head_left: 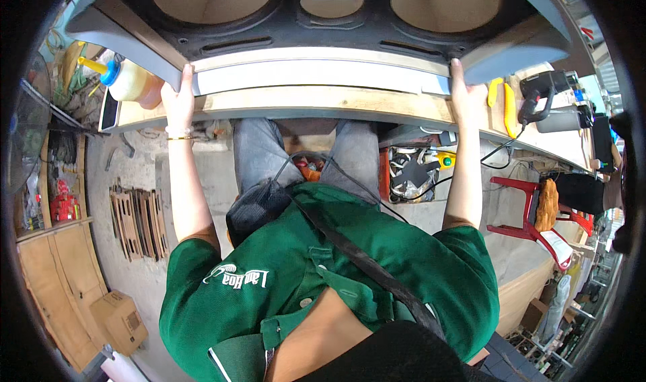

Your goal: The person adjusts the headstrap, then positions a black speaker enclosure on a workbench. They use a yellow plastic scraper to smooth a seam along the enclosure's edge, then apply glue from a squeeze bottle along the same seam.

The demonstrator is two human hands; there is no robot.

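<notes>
A speaker cabinet [291,32] with a black front panel and round cutouts stands at the far edge of the workbench [323,101]. My left hand [178,106] grips its near left corner, thumb up along the side. At the near right corner, my right hand [465,98] holds it the same way. The fingers of both hands are partly hidden behind the edges. Between the hands lies a pale white strip [303,76] along the cabinet's lower edge. Close to my left hand is a squeeze bottle [133,84] with a blue cap and yellow nozzle.
Right of my right hand are a yellow-handled tool [509,109] and a black corded tool [544,86]. A red crate [385,173] sits below the bench. Red plastic stools [528,210] stand at right. Cut boards [140,222] and a cardboard box [120,321] are on the left.
</notes>
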